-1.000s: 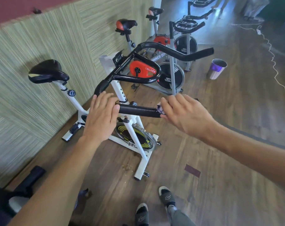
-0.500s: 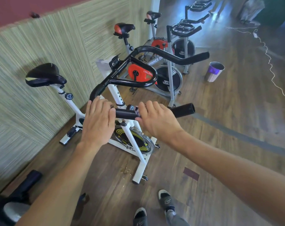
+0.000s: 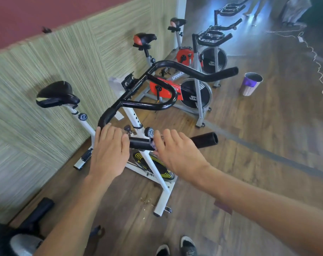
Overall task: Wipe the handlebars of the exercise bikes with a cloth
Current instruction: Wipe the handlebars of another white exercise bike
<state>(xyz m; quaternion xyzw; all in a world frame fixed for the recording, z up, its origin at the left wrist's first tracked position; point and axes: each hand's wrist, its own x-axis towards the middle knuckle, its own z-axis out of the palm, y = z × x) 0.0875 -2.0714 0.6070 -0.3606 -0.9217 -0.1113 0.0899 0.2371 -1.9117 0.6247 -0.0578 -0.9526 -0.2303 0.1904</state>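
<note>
Both hands on the white exercise bike's handlebar

The left hand (image 3: pixel 109 154) lies flat, fingers straight, over the black handlebar (image 3: pixel 138 143); the right hand (image 3: pixel 177 154) curls around a purple cloth (image 3: pixel 154 145) wrapped on the near grip.

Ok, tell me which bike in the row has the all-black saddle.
The nearest white-framed bike, the one whose handlebar the hands are on. Its saddle is black; the two saddles farther along show red.
</note>
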